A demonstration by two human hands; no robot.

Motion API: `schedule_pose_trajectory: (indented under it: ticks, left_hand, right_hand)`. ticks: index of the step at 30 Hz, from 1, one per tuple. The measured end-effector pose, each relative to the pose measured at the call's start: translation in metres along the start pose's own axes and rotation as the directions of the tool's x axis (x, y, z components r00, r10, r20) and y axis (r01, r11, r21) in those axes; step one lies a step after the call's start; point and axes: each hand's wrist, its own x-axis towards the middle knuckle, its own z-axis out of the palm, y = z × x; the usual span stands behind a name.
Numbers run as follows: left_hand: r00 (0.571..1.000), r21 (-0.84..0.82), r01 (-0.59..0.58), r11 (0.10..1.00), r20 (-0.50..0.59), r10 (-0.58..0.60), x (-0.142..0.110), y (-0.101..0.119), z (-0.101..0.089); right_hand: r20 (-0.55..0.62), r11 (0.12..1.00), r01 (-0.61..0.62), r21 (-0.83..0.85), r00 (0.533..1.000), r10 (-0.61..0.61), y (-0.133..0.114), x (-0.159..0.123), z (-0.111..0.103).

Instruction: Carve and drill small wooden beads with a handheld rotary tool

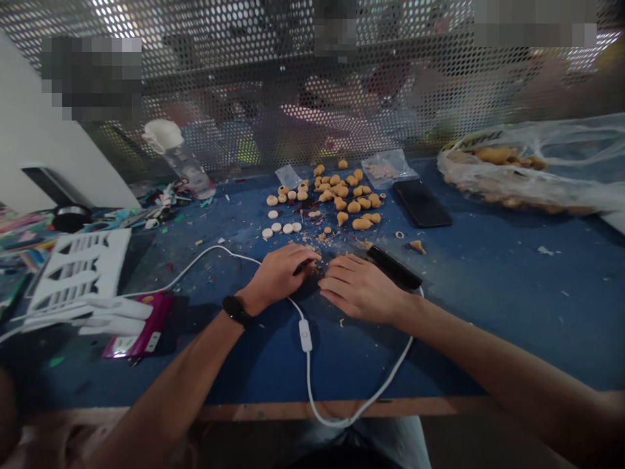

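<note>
My left hand (pixel 283 270), with a black band on its wrist, rests on the blue tabletop, fingers reaching forward and thumb apart below them. Facing it is my right hand (pixel 356 286), palm down with fingers bent slightly against the table. Pale shavings (pixel 317 244) lie between and just beyond the fingertips; I see nothing gripped. Beside the right hand lies a black cylindrical corded tool (pixel 394 267). Its white cable (pixel 308 378) loops to the front edge and carries a switch (pixel 305 335). Several small tan gourds (pixel 339 190) lie beyond, with white discs (pixel 276 227) to their left.
A black phone (pixel 422 203) and a plastic bag of gourds (pixel 517 176) are at right. Left are a clear bottle (pixel 188 169), white cut-out sheet (pixel 81 267), magenta box (pixel 141 326) and scraps. A perforated metal screen (pixel 273 98) closes the back. A small clear bag (pixel 389 168) lies behind the phone.
</note>
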Motion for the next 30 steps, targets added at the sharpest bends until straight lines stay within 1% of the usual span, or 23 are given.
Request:
schedule_pose_trajectory:
  ticks: [6,10,16,30]
  left_hand:
    - [1.0,0.009,-0.016,1.0,-0.016,0.016,0.0001,0.0013,0.0002]
    - [1.0,0.005,-0.015,1.0,-0.008,0.015,0.0007,0.0014,0.0004]
    - [0.999,-0.01,-0.034,0.999,-0.032,0.034,0.001,0.001,0.0007]
    - [1.0,-0.055,0.005,0.998,-0.01,-0.006,0.0008,-0.0015,0.0005]
  right_hand:
    - [0.003,1.0,0.008,0.013,1.0,-0.008,0.0,-0.001,0.0008]
    - [0.007,1.0,0.024,0.01,1.0,-0.024,0.0003,-0.0014,0.0005]
    - [0.033,0.999,0.012,0.041,0.999,-0.013,0.0005,-0.0029,0.0011]
    - [0.034,0.998,0.022,0.05,0.999,-0.024,0.0015,-0.0035,0.0007]
